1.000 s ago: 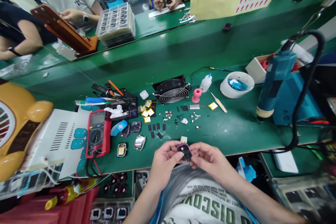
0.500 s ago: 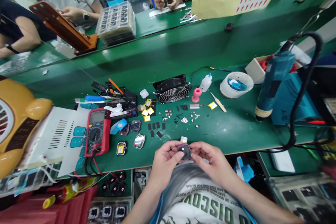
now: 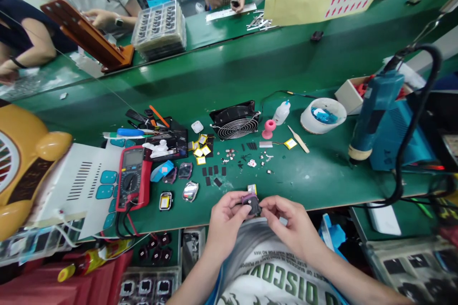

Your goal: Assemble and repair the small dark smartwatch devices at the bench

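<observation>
My left hand (image 3: 231,212) pinches a small dark watch screen with a purple edge (image 3: 253,203) between thumb and fingers, just past the front edge of the bench. My right hand (image 3: 282,212) is closed at the fingertips on the screen's right edge. Just beyond the fingers lies a small yellow-and-white battery (image 3: 252,188). Left of my hands on the bench are a silver watch case (image 3: 190,191) and an open watch case with a yellow battery inside (image 3: 165,201).
A red multimeter (image 3: 131,176) stands at the left, near a tool tray (image 3: 175,145). Further back are a fan (image 3: 234,121), a pink holder (image 3: 268,128), a glue bottle (image 3: 281,113) and a white tub (image 3: 323,124). A blue electric screwdriver (image 3: 377,109) hangs at the right. Co-workers sit opposite.
The watch screen has tilted slightly in my left hand, and my right fingertips have shifted along its right edge. Across the bench, a co-worker's hands have moved apart.
</observation>
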`<state>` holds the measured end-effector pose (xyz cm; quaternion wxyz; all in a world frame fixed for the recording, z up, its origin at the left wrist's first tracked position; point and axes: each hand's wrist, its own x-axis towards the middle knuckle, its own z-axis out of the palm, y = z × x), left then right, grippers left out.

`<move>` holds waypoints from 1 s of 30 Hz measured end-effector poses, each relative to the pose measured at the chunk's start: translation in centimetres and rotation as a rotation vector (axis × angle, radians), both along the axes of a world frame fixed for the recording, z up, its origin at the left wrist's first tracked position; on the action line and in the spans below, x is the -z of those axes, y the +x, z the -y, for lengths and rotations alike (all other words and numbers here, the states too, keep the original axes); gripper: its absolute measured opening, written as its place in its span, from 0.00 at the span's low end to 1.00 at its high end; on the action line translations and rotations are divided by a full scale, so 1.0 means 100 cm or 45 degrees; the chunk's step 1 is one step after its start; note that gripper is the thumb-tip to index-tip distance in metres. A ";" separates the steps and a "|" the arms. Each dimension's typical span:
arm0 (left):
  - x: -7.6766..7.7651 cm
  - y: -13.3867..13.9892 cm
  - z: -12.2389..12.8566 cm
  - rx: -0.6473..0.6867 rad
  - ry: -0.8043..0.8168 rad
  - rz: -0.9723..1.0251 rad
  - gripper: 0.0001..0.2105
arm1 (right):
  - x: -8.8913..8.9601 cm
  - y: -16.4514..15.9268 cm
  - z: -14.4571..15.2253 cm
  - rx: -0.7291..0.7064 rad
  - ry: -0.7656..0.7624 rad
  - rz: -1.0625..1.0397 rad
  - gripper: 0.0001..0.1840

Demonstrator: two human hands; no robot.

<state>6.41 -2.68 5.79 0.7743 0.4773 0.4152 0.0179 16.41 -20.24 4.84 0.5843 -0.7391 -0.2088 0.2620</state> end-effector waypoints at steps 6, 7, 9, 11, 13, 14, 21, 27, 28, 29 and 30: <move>0.006 -0.004 0.005 0.012 0.087 0.019 0.26 | 0.005 -0.010 -0.003 0.086 -0.007 0.029 0.16; 0.007 -0.005 0.006 0.013 0.097 0.025 0.25 | 0.004 -0.010 -0.004 0.098 0.002 0.061 0.16; 0.009 -0.005 0.007 0.004 0.081 0.037 0.24 | 0.004 -0.012 -0.005 0.118 0.019 0.122 0.15; 0.009 -0.005 0.008 -0.013 0.047 0.045 0.24 | 0.003 -0.012 -0.006 0.140 0.036 0.165 0.12; 0.007 -0.004 0.007 -0.024 0.023 0.039 0.24 | 0.003 -0.012 -0.007 0.160 0.046 0.183 0.11; 0.006 -0.004 0.007 -0.026 0.019 0.030 0.25 | 0.004 -0.012 -0.007 0.169 0.050 0.184 0.11; 0.000 0.000 0.005 -0.069 -0.039 0.002 0.26 | 0.002 -0.011 -0.005 0.187 0.023 0.072 0.14; 0.001 0.000 0.003 -0.066 -0.087 -0.003 0.26 | -0.001 -0.008 -0.005 0.179 -0.022 -0.218 0.18; 0.001 0.000 0.003 -0.061 -0.088 -0.003 0.27 | -0.001 -0.008 -0.005 0.178 -0.023 -0.274 0.18; 0.001 0.000 0.003 -0.058 -0.091 -0.003 0.27 | 0.000 -0.008 -0.005 0.179 -0.022 -0.325 0.19; 0.001 -0.001 0.003 -0.057 -0.092 -0.003 0.28 | 0.002 -0.008 -0.005 0.183 -0.019 -0.372 0.20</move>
